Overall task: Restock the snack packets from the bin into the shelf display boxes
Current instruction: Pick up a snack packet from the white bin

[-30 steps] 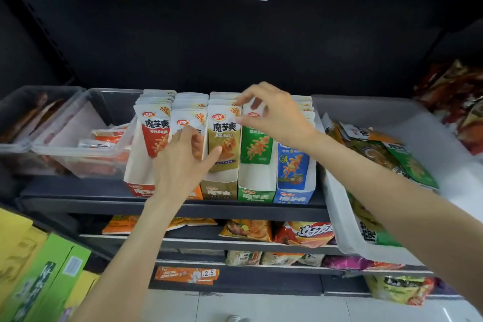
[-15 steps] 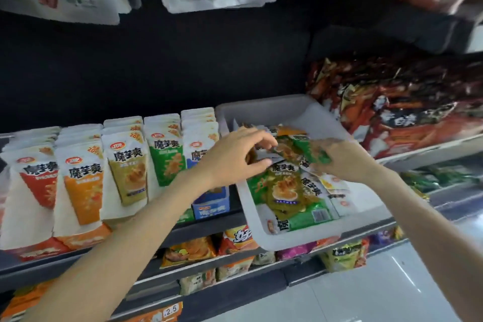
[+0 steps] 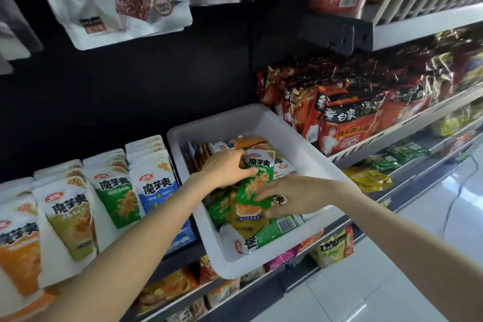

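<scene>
While my left hand (image 3: 226, 168) pinches the top of the green packet (image 3: 254, 185) in the white bin (image 3: 300, 138), my right hand (image 3: 287, 197) presses flat fingers on its bottom, its long axis running twelve to six, display boxes (image 3: 146, 191) at nine o'clock.

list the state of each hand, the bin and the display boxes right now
left hand: in the bin, pinching the green packet's top
right hand: fingers on the green packet's lower end
green packet: held above the pile
bin: on the shelf, part full of packets
display boxes: packets standing in rows
</scene>
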